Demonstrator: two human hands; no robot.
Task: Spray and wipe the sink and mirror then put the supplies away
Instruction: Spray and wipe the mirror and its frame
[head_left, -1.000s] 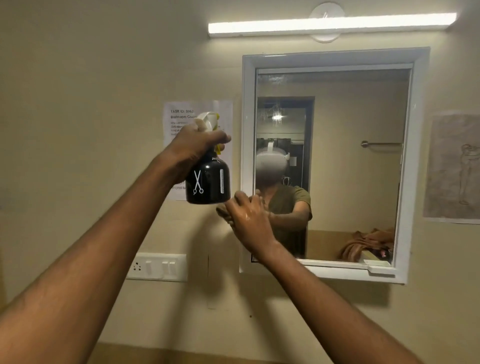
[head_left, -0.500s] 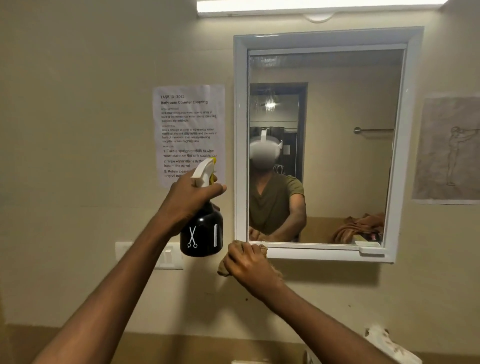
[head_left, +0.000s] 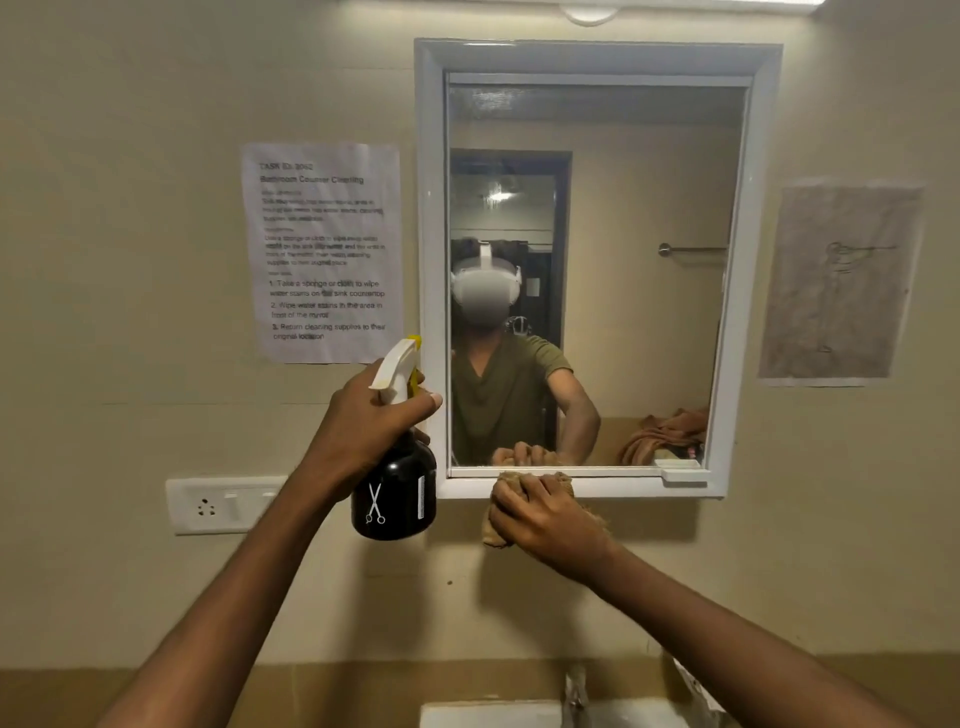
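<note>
A person's left hand (head_left: 363, 426) grips the neck of a black plastic spray bottle with a white trigger head (head_left: 397, 478), held upright just left of the white-framed wall mirror (head_left: 748, 260). The right hand (head_left: 545, 514) is closed on a crumpled tan cloth (head_left: 496, 532), pressed against the mirror frame's bottom edge. A printed paper instruction sheet (head_left: 324, 249) hangs left of the mirror; a white sink (head_left: 488, 716) shows below.

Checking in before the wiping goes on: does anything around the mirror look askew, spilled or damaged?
Nothing is spilled or broken. The mirror shows faint smears near its top. The left hand holds the spray bottle upright; the right hand presses the cloth at the frame's bottom edge.
</note>
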